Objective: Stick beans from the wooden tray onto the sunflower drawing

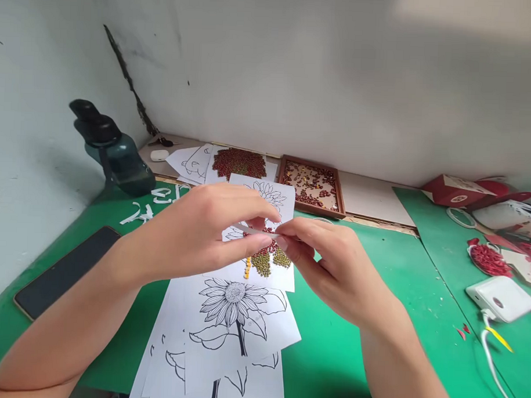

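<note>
Both hands are raised over the drawings with a thin white strip (247,228) stretched between them. The fingers and thumb of my left hand (203,231) close around the strip. My right hand (328,253) pinches it between thumb and fingertips, and a thin end loops out behind that hand. Beneath them is a white sheet (284,281) with a flower drawing, partly covered by red beans, green beans (261,264) and a line of yellow kernels (247,268). My hands hide part of it. Nearer to me, a printed sunflower drawing (235,292) overlaps other sheets.
A wooden tray (341,201) of mixed beans stands near the wall, beside a bean-covered sheet (238,163). At left are a dark bottle (123,162), a phone (67,270) and white strip scraps (136,215). A white device (501,297) with a cable and red shreds (487,259) lie right.
</note>
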Demonstrator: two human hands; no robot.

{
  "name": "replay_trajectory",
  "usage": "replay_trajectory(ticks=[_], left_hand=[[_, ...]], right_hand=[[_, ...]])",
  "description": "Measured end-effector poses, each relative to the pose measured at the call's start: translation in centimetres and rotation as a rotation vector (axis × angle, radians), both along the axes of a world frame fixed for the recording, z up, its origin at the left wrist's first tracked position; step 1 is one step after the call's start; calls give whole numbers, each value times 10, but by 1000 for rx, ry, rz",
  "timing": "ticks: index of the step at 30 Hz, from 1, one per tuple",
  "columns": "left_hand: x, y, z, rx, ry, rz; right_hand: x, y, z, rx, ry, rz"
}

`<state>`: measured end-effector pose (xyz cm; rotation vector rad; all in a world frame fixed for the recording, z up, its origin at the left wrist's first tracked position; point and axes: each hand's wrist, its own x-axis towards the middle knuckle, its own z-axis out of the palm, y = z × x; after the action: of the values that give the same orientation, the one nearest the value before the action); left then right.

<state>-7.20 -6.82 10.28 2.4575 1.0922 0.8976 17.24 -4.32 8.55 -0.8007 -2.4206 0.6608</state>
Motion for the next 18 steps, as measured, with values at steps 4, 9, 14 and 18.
replay_trajectory(ticks=[4,9,14,18], left_hand=[[1,-2,0,-94,23,22],[4,-2,1,-183,-44,37],[6,2,6,-442,-190,-84],[3,12,5,-581,-261,-163]], right_hand=[[-3,-3,-2,67,-11,-8],[-11,-9,-6,270,-35,-64],[-13,-7,-11,366,36,-102],[4,-11,-8,175,135,-113]])
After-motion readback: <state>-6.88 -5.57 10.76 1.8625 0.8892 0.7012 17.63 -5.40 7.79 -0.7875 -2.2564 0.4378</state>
